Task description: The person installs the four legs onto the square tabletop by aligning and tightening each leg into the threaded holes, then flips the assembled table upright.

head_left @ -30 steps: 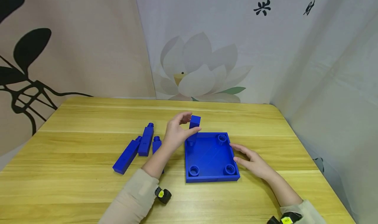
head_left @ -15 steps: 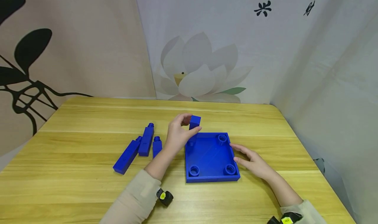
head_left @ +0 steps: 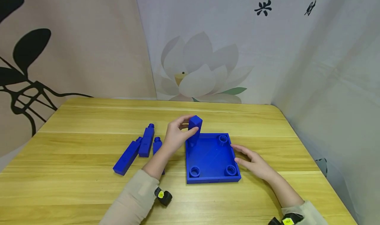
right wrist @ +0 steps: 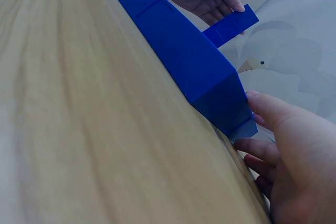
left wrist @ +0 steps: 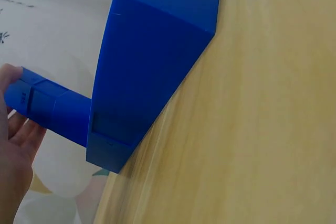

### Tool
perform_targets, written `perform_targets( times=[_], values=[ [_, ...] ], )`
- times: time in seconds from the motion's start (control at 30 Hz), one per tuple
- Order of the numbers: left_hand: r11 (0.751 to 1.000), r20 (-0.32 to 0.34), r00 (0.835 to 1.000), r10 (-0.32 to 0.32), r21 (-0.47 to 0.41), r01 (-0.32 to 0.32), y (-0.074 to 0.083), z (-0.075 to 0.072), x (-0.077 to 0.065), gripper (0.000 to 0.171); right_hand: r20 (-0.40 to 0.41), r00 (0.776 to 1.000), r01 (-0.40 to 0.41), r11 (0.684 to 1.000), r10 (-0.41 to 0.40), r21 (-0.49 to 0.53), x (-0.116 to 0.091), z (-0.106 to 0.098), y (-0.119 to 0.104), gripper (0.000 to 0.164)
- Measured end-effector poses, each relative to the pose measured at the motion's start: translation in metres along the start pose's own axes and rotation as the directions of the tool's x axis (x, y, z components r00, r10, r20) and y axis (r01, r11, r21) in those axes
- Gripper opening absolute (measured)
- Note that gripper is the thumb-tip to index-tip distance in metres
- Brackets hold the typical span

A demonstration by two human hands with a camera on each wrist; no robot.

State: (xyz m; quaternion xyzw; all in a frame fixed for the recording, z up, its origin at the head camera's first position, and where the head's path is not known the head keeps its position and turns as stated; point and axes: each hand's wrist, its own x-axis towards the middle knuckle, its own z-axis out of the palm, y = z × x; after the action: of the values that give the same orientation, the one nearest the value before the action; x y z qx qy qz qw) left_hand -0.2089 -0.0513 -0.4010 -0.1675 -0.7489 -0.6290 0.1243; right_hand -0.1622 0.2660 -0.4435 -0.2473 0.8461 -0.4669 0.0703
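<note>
My left hand (head_left: pixel 175 135) pinches a blue square table leg (head_left: pixel 196 122) between thumb and fingers. The leg stands upright at the far left corner of a blue square tabletop (head_left: pixel 209 159), which lies with its rimmed inside up. Round sockets show in the other corners, such as the near left socket (head_left: pixel 194 171); the leg's lower end hides the fourth corner. In the right wrist view, my right hand (right wrist: pixel 299 156) rests its fingertips against the tabletop's outer right side, fingers loosely bent and holding nothing.
Left of the tabletop lie more blue legs with round threaded ends: a slanted leg (head_left: pixel 127 156), a middle leg (head_left: pixel 146 142) and a leg (head_left: pixel 157 145) partly behind my left forearm. A wooden table (head_left: pixel 74 185) bears everything, with a printed curtain (head_left: pixel 207 20) behind.
The leg in my left hand has turned about its length, so a corner edge now faces forward. My left fingers shifted slightly with it. The right hand and tabletop stay put.
</note>
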Motion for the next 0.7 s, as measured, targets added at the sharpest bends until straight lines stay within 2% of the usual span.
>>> perform_targets(
  times=[0.23, 0.47, 0.7],
  values=[
    [0.999, 0.058, 0.998, -0.035, -0.035, 0.037, -0.001, -0.005, 0.001, 0.038, 0.003, 1.000, -0.001, 1.000, 0.001, -0.004, 0.001, 0.000, -0.001, 0.047],
    [0.995, 0.135, 0.987, -0.092, -0.025, 0.096, 0.002, -0.011, 0.003, 0.039, 0.001, 1.000, -0.004, 1.000, 0.004, -0.007, 0.001, 0.000, 0.001, 0.047],
    [0.995, 0.196, 0.977, -0.090, -0.021, 0.096, 0.000, -0.015, 0.004, 0.041, -0.006, 1.000, -0.003, 1.000, 0.003, -0.009, 0.001, 0.000, 0.001, 0.046]
  ],
)
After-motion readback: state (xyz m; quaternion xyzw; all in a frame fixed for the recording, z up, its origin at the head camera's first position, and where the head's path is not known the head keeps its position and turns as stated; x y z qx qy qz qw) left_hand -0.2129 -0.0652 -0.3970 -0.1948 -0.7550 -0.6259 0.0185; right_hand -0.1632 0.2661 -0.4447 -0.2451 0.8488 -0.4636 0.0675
